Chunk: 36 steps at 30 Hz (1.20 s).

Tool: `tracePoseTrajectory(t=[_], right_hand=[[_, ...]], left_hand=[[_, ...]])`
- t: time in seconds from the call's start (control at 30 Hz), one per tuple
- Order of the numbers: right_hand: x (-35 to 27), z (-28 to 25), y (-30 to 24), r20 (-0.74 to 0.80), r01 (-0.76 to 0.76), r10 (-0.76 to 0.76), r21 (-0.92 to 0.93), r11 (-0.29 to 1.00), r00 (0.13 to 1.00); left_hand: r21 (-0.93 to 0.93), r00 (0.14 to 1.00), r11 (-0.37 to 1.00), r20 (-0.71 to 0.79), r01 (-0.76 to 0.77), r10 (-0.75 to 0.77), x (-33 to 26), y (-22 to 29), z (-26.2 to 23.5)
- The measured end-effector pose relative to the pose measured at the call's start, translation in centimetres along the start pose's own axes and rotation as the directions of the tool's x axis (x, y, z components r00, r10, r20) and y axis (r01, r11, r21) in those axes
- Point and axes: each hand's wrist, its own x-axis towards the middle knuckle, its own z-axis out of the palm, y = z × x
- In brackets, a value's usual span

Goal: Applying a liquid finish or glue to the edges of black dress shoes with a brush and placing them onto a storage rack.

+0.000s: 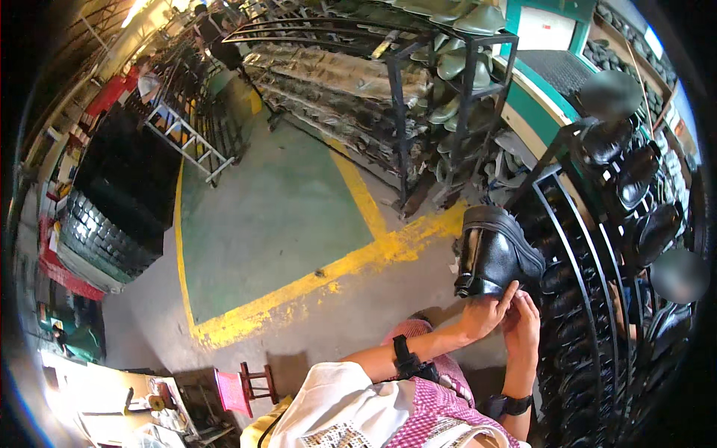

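Black boot (494, 254), glossy, sits right of frame centre, just left of the dark shoe rack (597, 224). It lies directly above both hands; long axis runs lower left to upper right, sole uppermost. Left hand (484, 313) grasps its lower edge, fingers curled on the leather. Right hand (523, 325) is beside it, touching; whether it grips, cannot tell. Left hand is nearer.

Bright daylight glares at the lower left corner, ceiling lamps (137, 10) glow top left; edges bend and darken, and the racks (582, 246) at right sit dim.
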Motion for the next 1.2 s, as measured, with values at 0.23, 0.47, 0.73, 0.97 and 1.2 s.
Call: tracePoseTrajectory(t=[0.23,0.47,0.73,0.97,1.2], right_hand=[[2.0,0.2,-0.2,0.202,-0.274,0.215,0.34,0.9,0.956],[1.5,3.2,3.1,0.43,0.795,-0.768,-0.584,0.164,0.474],[0.5,-1.7,-5.6,0.327,0.436,-0.634,-0.9,0.017,0.7],[-1.0,-6.2,-2.8,0.027,0.256,-0.477,-0.871,0.42,0.878],[-6.3,-6.1,-2.9,-0.31,0.539,-0.586,-0.231,0.81,0.748]], left_hand=[[-0.346,0.96,0.92,-0.136,0.185,-0.244,0.5,-2.9,1.5],[-0.556,0.642,0.423,0.284,0.716,-0.713,4.1,-3.7,1.0],[-0.626,0.488,0.017,0.59,0.779,-0.643,7.1,-8.9,0.0],[-0.671,0.763,0.393,0.629,0.629,-0.147,13.4,-3.7,-3.4],[-0.8,0.833,0.569,0.178,-0.188,0.524,18.6,4.9,-9.9]])
